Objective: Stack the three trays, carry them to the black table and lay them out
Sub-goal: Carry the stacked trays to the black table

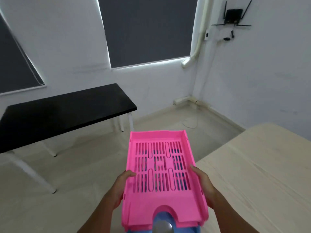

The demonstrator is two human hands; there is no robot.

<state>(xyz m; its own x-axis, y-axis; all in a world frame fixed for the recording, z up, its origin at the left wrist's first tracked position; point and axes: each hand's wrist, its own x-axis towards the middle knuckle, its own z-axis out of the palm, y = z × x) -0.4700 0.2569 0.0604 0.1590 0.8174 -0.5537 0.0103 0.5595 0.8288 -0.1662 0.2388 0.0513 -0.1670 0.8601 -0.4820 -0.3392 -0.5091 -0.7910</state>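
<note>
Hands either side, left hand [120, 190] and right hand [204, 185] gripping stacked trays [161, 167], thumbs on rims

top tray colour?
Pink top tray, slotted base; clearest in the head view.

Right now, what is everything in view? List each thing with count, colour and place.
pink tray: one seen, pink, top of the held stack
blue tray: at least one, blue, under the pink tray
black table: one, black top with white legs, left, by the wall
light table: one, pale wood, right
blinds: two, dark grey, on the windows
router: one, black, high on the right wall
left hand: gripping the stack's left side
right hand: gripping the stack's right side
</note>
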